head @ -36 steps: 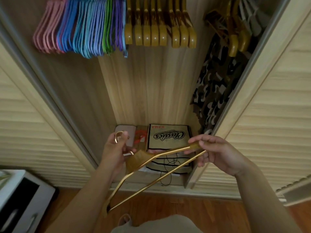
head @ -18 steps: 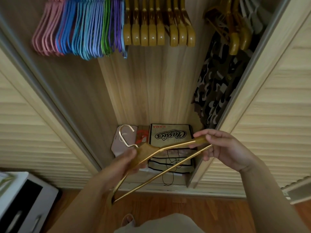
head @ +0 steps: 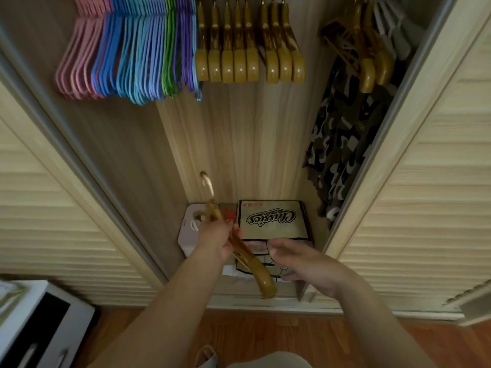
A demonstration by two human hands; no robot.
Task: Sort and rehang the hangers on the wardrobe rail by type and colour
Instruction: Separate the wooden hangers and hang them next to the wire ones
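Wooden hanger [head: 240, 248] gripped mid-body by left hand [head: 216, 241], long axis pointing up toward the wooden row [head: 249, 62] overhead; right hand [head: 300, 261] beside it, fingers loose, empty.

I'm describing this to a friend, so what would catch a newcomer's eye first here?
First the left hand, low in the middle, holding a golden-brown wooden hanger with its hook raised. Then the rail above: coloured thin hangers on the left, matching wooden hangers beside them. A camouflage garment hangs at right.

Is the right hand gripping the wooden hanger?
No: the right hand is open beside the wooden hanger, which the left hand grips.
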